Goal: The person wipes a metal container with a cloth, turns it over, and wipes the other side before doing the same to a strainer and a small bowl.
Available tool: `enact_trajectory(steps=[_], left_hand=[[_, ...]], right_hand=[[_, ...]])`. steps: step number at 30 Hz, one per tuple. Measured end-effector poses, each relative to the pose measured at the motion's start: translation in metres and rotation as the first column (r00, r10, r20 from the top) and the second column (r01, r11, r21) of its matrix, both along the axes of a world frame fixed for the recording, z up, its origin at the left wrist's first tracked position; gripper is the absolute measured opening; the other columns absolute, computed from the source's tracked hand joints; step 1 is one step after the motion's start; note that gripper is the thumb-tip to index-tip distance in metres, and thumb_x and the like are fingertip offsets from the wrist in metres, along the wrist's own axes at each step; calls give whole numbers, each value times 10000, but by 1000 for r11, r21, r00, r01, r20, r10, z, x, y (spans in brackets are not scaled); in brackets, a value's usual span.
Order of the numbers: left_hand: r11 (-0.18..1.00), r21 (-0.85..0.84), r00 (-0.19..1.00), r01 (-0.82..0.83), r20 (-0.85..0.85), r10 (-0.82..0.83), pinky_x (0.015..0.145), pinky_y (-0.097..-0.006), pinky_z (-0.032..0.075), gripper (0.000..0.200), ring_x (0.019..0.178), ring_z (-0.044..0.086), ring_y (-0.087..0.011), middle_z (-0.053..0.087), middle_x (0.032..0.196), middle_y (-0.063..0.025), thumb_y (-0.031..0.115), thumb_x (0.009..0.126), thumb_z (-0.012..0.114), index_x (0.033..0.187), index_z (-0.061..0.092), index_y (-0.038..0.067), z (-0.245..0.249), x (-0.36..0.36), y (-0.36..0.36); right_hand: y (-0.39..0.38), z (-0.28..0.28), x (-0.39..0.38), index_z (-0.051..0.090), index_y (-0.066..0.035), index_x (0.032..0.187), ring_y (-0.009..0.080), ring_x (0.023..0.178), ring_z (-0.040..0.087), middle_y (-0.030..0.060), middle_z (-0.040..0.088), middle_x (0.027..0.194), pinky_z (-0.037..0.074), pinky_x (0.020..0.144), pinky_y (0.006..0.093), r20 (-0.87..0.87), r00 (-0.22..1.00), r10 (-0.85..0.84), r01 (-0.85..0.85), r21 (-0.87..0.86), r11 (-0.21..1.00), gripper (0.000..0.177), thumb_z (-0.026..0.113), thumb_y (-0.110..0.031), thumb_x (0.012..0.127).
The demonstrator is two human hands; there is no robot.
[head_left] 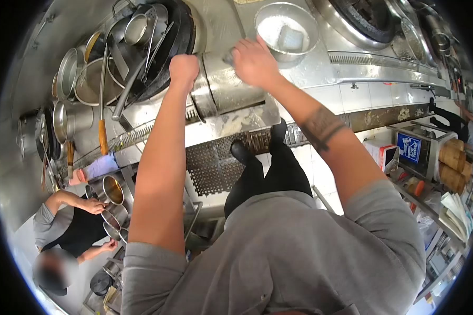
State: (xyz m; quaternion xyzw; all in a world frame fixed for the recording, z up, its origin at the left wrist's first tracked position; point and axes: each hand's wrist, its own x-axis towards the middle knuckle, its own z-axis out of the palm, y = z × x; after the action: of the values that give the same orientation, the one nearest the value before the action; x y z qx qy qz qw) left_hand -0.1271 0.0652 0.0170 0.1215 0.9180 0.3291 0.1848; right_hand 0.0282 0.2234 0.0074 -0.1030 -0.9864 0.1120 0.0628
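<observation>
My left hand (184,69) is closed in a fist at the left side of a shiny steel piece (230,84) on the front of the cooking range. What its fingers grip, if anything, is hidden. Fingers bent downward, my right hand (254,62) presses on the top of that steel piece. A small grey scouring pad (228,56), partly covered, shows at its fingertips. Just beyond that hand stands a steel bowl (313,39) of whitish, sudsy water. A pale, block-shaped sponge (290,38) lies in it.
A black wok (186,31) on the left holds ladles and strainers. Steel pots (64,122) and a wooden-handled tool (102,137) are further left. Another burner (363,21) is at upper right. A co-worker (71,223) handles pots at lower left. Shelving (425,210) stands on the right.
</observation>
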Motion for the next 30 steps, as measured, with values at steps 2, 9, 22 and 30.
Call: enact_trajectory(steps=[2,9,22,30], left_hand=[[994,46,992,-96,91,91,886,-439,510,341,1038,684,-432,700,1085,-322,104,845,519,1010,706,-129,13,3,7],[963,97,956,-253,177,233,858,-412,507,362,976,698,-322,720,1090,-293,150,900,573,1039,687,-165,-24,-38,17],[972,228,953,-58,-278,122,777,-546,485,394,866,620,-547,655,909,-351,257,1088,419,937,593,-62,-8,67,-36],[991,90,964,-103,-235,121,873,-560,511,390,962,661,-531,681,941,-366,212,1051,448,909,648,-91,1,30,-10]], right_hand=[[-33,10,-11,580,42,1325,367,1340,533,214,599,1400,321,1189,533,-58,998,-30,27,-46,999,431,397,-240,1056],[-29,0,72,502,-83,1491,325,1526,309,139,403,1611,183,1262,540,-238,970,52,-123,-293,948,477,507,-201,1029],[-25,31,-33,668,-86,1296,358,1308,580,236,631,1353,403,1140,479,-229,964,-131,61,-289,955,409,505,-134,924],[-44,5,30,680,24,1152,364,1263,594,251,666,1257,412,1113,499,-535,840,92,-82,42,996,397,501,-298,1005]])
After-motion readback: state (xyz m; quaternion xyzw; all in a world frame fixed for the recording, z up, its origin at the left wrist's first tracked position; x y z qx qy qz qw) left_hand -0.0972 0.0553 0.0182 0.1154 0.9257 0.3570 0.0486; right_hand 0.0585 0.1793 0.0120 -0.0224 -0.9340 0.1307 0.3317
